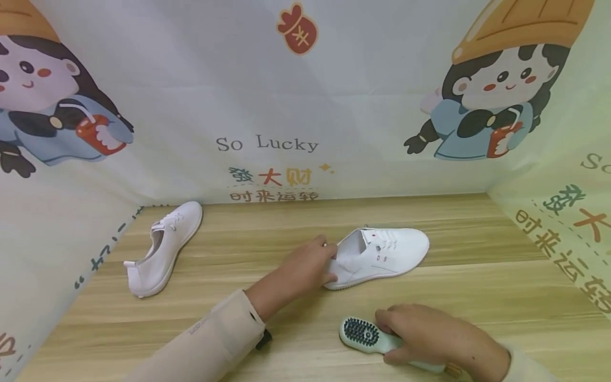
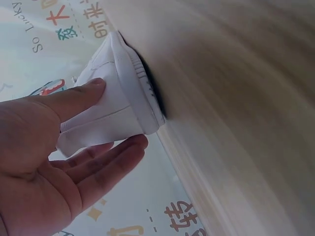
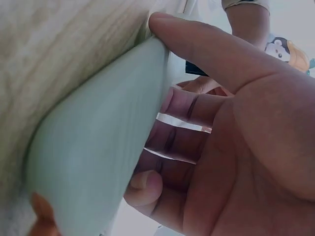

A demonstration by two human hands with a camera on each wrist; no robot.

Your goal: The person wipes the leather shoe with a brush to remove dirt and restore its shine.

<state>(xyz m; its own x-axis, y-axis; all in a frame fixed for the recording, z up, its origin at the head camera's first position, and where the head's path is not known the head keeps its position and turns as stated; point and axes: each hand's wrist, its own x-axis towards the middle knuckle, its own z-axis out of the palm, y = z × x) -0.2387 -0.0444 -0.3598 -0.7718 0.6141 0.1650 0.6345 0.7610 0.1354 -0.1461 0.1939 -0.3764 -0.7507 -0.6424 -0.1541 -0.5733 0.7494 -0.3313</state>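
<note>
A white lace-up shoe rests sole-down near the middle of the wooden surface, toe pointing right. My left hand holds it at the heel. In the left wrist view, the thumb presses on the side of the shoe and the other fingers lie around its heel end. Nearer to me, my right hand grips the handle of a pale green brush, whose dark bristles face up. Close up in the right wrist view, the smooth brush handle lies against the surface between thumb and fingers.
A second white shoe stands at the left, toe pointing away from me. Printed cloth walls enclose the wooden surface at the back, left and right. A small dark object shows beside my left sleeve.
</note>
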